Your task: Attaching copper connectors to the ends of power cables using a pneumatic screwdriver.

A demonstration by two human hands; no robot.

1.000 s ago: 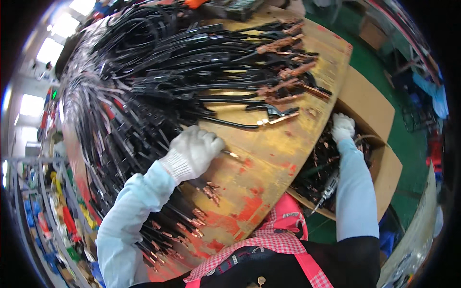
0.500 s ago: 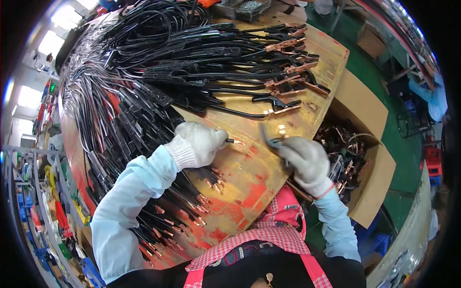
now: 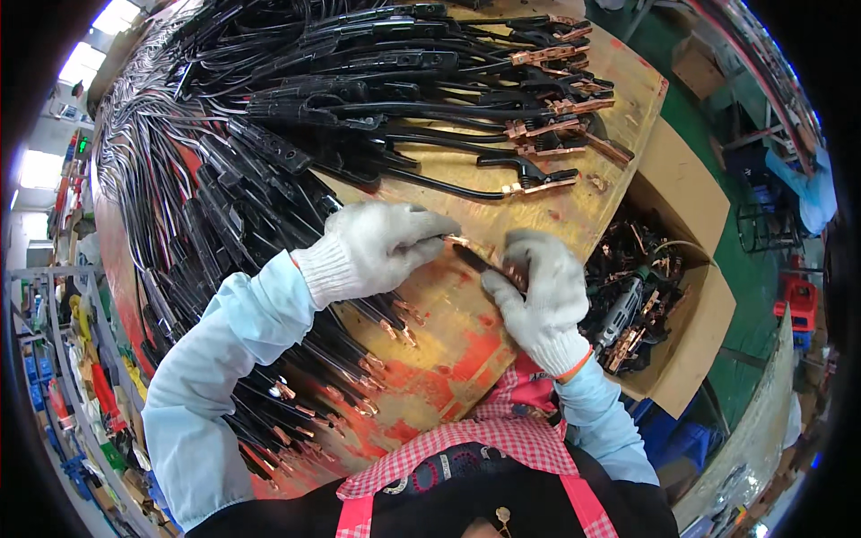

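Note:
My left hand [image 3: 381,248], in a white knitted glove, pinches a black cable whose bare copper end [image 3: 458,240] pokes out past the fingertips. My right hand [image 3: 547,291], gloved the same way, is closed around a dark clamp [image 3: 470,257] with a coppery part; its dark end points at the cable end. The two almost meet, and I cannot tell whether they touch. Beyond my hands, black welding clamps with copper jaws [image 3: 541,184] lie fanned out on cables. Nearer me on the left, several loose cables [image 3: 395,327] end in copper tips.
All this lies on a worn yellow-and-red table [image 3: 448,359]. An open cardboard box [image 3: 695,323] of clamp parts stands right of it, with a green-grey power tool [image 3: 621,309] inside. Bundled cables [image 3: 134,143] hang over the far left edge. A shelf rack [image 3: 54,332] stands left.
My right hand has moved left and turned, bringing the dark clamp to the cable end. My left hand has shifted slightly to the right and up with the cable. The whole view has shifted a little.

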